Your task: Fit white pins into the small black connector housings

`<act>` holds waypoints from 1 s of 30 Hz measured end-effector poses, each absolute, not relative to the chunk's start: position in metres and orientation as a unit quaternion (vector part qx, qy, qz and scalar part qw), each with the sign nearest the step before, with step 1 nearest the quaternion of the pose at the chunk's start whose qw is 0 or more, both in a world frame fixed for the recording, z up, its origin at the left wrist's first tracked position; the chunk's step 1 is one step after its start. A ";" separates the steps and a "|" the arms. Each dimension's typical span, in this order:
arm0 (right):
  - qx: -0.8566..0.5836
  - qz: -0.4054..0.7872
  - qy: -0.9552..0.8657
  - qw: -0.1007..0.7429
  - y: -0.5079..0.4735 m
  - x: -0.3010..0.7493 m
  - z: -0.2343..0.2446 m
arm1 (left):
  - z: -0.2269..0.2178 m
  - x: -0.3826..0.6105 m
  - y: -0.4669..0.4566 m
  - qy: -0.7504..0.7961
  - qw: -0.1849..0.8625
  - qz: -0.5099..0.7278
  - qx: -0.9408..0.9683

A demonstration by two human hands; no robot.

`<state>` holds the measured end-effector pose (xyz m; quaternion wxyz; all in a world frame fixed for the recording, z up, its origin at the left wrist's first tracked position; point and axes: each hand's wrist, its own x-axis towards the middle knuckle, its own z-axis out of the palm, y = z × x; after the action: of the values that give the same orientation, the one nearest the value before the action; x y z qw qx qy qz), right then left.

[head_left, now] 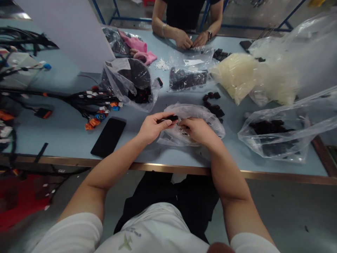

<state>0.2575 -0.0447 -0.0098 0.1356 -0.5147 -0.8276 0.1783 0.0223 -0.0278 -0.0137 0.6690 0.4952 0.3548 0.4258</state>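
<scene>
Black connector (168, 118) pinched in my left hand (152, 128), fingers closed on it, held just above a clear bag (191, 110) on the worktop (63, 140). My right hand (198, 130) is curled close beside it, over the bag, w/ small silver bits (180, 128) showing btwn the hands (can't tell if the right is gripping anything, my fingers hide it).

Just past the bag, loose black plugs (213, 107) sit on the bare top. Further right is a big bag of dark parts (273, 135), and up from there a bag of cream bundles (235, 75). To my left lie a black phone (108, 137) and a wire harness (92, 102) w/ orange and blue connectors at its ends, the phone nearer me.

Across the worktop, a co-worker's hands (191, 40) work at the far edge, behind a bag of black parts (188, 79). Small white bits (162, 64) and a pink cloth (138, 49) are off to that side, near a bag w/ a dark coil (134, 75).
</scene>
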 end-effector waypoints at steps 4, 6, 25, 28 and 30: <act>-0.503 0.168 -0.805 0.267 -0.046 0.260 -0.006 | -0.016 0.020 -0.031 0.407 0.555 0.422 0.590; -0.495 0.158 -0.789 0.328 -0.050 0.259 -0.001 | -0.018 0.019 -0.033 0.426 0.476 0.417 0.647; -0.440 0.086 -0.783 0.431 -0.059 0.247 0.003 | -0.023 0.018 -0.034 0.386 0.203 0.407 0.803; -0.413 0.055 -0.804 0.425 -0.059 0.245 0.000 | -0.024 0.018 -0.035 0.365 0.177 0.420 0.812; -0.398 0.040 -0.811 0.426 -0.058 0.244 -0.001 | -0.025 0.019 -0.035 0.358 0.169 0.423 0.815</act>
<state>0.2441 -0.0583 -0.0015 0.4258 -0.3985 -0.8114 0.0400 0.0188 -0.0353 -0.0247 0.1687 0.8152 0.3577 0.4232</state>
